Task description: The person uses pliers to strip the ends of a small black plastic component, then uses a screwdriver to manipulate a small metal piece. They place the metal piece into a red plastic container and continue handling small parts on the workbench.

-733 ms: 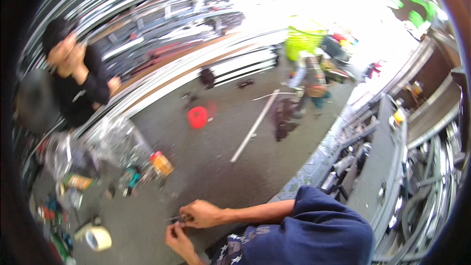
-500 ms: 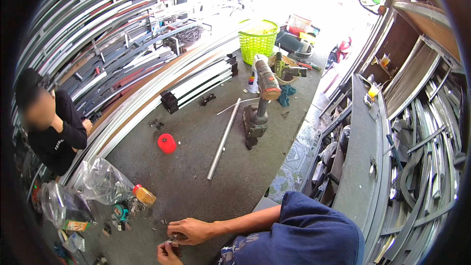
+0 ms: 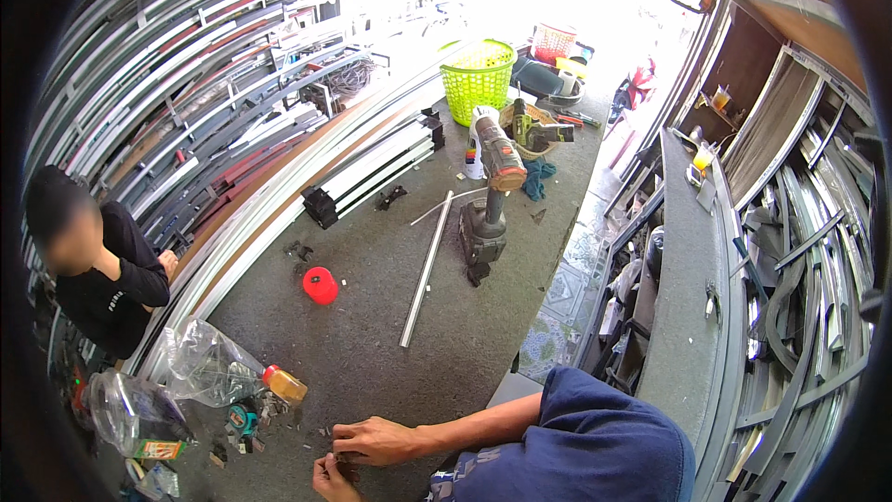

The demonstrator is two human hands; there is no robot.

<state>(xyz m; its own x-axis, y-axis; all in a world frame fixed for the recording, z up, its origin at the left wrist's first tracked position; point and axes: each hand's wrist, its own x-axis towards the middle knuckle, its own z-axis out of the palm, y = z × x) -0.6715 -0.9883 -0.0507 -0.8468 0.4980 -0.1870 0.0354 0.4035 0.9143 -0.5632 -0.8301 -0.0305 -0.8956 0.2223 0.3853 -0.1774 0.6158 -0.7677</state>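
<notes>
My right hand [image 3: 376, 441] reaches in from the right at the lower edge, its fingers bent and pressed together. Just below it, my left hand [image 3: 333, 482] has its thumb and fingers pinched. The two hands meet over the near edge of the dark worktable [image 3: 372, 316]. Whatever lies between the fingertips is small and mostly hidden. Beyond them to the left are a bottle with a red cap and orange-brown contents [image 3: 288, 387] and a teal tape measure [image 3: 242, 419] among small scraps.
A cordless drill [image 3: 492, 186] stands upright mid-table, beside a thin metal strip [image 3: 427, 270]. Nearby are a red round container [image 3: 320, 285], white profiles [image 3: 372, 177], clear plastic jars [image 3: 214, 367] and a green basket [image 3: 478, 84]. A person in black [image 3: 111, 270] is at the left.
The view has shifted slightly. My hands remain together at the near edge; the shiny bit seen between the fingers before is now mostly covered. The person at the left has lowered an arm slightly.
</notes>
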